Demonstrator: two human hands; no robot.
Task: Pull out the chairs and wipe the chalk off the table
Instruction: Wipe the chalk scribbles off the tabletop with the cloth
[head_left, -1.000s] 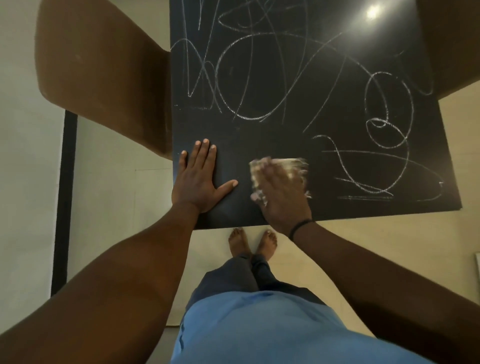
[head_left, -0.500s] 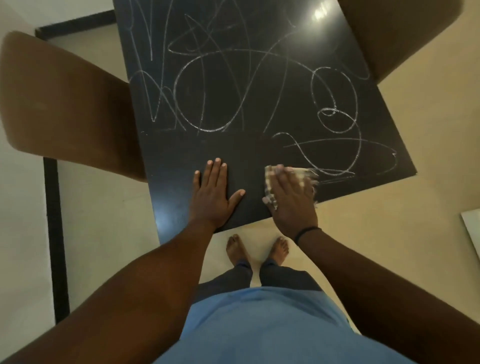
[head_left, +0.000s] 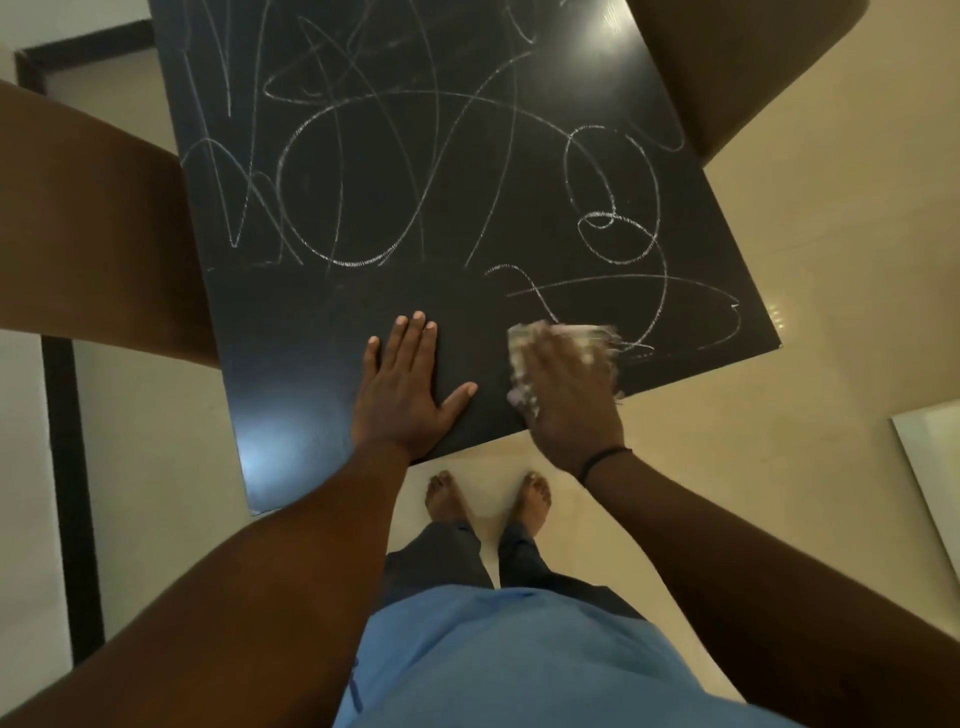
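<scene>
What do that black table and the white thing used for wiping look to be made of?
The table: a smooth dark board, perhaps laminate or painted wood; it is glossy, mirroring a lamp. The wiping cloth under the right hand: pale and crumpled, maybe tissue or thin rag, but motion blur leaves it open.

So the left hand (head_left: 402, 387) lies flat on the table (head_left: 311, 332) at its near edge, and the right hand (head_left: 566, 395) sits just to its right on a cloth (head_left: 584, 338), also on the table. Chalk scribbles (head_left: 415, 171) spread beyond both hands. One chair (head_left: 93, 228) is off to the left of the left hand, another chair (head_left: 737, 62) far beyond the right hand. Feet (head_left: 488, 499) are on the floor (head_left: 779, 405) just behind the hands.
</scene>
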